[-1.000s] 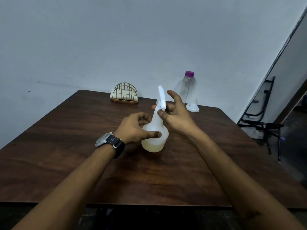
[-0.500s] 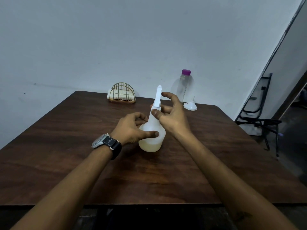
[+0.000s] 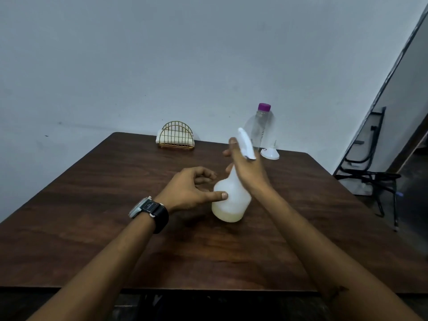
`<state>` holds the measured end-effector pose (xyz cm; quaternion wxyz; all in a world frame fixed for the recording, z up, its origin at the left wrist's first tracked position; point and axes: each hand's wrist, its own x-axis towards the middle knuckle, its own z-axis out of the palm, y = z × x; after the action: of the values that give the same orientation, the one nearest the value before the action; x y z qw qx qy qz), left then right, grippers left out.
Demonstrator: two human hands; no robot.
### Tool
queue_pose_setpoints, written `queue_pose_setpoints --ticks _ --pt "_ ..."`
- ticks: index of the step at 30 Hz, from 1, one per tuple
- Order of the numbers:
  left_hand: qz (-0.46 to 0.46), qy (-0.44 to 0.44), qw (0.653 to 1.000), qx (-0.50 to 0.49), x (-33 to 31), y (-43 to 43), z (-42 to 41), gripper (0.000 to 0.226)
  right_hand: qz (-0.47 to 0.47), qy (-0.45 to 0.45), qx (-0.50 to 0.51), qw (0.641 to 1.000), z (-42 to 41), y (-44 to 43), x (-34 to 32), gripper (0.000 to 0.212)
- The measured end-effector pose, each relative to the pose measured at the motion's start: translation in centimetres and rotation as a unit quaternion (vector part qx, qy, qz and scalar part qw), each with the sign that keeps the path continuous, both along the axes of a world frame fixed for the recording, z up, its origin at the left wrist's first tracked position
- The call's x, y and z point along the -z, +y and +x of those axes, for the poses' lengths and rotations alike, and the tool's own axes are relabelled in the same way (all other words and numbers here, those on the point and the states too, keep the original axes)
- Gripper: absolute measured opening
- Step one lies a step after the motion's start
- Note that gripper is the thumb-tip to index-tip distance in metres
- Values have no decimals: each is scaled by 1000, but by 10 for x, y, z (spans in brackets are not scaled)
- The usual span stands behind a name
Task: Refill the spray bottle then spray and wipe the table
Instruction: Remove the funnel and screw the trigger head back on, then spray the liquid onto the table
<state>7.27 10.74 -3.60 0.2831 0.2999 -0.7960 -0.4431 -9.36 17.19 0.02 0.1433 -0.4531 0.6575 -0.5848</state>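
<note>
Head view, near to far. Nearest, left forearm with a dark-strapped wristwatch (image 3: 149, 210); small lettering on the strap, too tiny to read. Just ahead, left hand (image 3: 188, 189) half curled, thumb pressed against the flank of the spray bottle (image 3: 231, 200), fingers loose and clear of it: steadying, not gripping. Spray bottle standing on the worktop (image 3: 92, 205), right beside that thumb, a shallow pale liquid pooled at its base, mostly empty above. No label or print visible on its body. Right hand (image 3: 247, 172) up at the neck, fingers extended around the white trigger head (image 3: 246, 144); trigger head tilted, looks to be unscrewing or lifting off, though a firm pinch versus a loose touch cannot be told.

Beyond the right hand, a white funnel (image 3: 269, 154) mouth-down, and behind it a clear bottle with a purple cap (image 3: 260, 126); no readable label. Beyond the left hand, far edge, a gold wire napkin holder (image 3: 176, 137).

Risks, judged from here: only a thumb bracing a light, near-empty bottle, so a hard twist could spin or tip it and slop liquid. Dip tube likely to drip on the worktop once lifted free.
</note>
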Motion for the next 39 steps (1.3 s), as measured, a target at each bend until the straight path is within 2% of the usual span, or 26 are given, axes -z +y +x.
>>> queue_pose_setpoints --ticks 3,6,9,13,17,22,28,32,36,39 --pt "-57 -19 997 -49 -2 -9 12 43 -7 -88 19 996 -20 14 -17 33" --pt "-143 -95 978 -114 0 -21 27 40 67 -161 -11 985 -46 34 -39 30" --pt "-171 -151 962 -148 8 -26 33 43 184 -135 -43 973 -71 53 -52 34" --pt "-175 -204 950 -160 16 -27 33 43 277 -110 -60 953 -88 72 -49 36" --pt "-169 -185 949 -190 22 -28 33 38 336 -100 -63 934 -91 85 -34 29" --pt "-132 -147 952 -232 28 -31 39 30 409 -84 -74 906 -86 86 -20 33" --pt "-87 -82 955 -270 27 -34 44 23 422 -60 -44 904 -80 80 -11 48" --pt "-85 -73 956 -272 25 -35 45 24 444 -54 -53 893 -78 80 -10 54" --pt "-81 -83 958 -263 27 -33 42 27 431 -45 -64 899 -75 83 -14 37" --pt "-83 -91 957 -261 28 -31 39 28 424 -41 -84 901 -72 83 -18 39"
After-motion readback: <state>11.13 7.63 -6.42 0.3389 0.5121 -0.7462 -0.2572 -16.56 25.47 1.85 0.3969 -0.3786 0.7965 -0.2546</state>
